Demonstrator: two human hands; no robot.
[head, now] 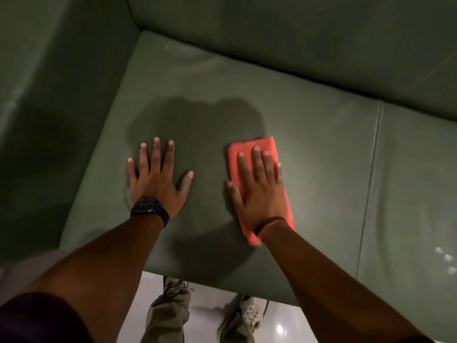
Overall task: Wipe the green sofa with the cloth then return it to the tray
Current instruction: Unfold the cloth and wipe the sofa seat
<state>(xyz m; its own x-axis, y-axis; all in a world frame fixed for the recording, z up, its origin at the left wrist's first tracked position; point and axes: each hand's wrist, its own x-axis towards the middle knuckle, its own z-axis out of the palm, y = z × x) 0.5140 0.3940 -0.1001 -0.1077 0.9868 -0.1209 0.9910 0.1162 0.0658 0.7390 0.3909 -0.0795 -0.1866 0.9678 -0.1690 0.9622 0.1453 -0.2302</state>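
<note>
The green sofa [309, 125] fills most of the head view, its left seat cushion right below me. A folded orange-red cloth [247, 147] lies flat on that cushion. My right hand [257, 186] presses down on the cloth with fingers spread flat over it; the cloth shows beyond the fingertips and beside the wrist. My left hand [155, 177], with a black watch at the wrist, rests palm-down and fingers spread on the bare cushion to the left of the cloth, holding nothing. No tray is in view.
The sofa's left armrest [49, 95] rises at the left and the backrest [296, 33] runs along the top. A seam [373, 169] divides the left cushion from the right one. My legs and shoes [247, 315] stand on a glossy pale floor by the sofa's front edge.
</note>
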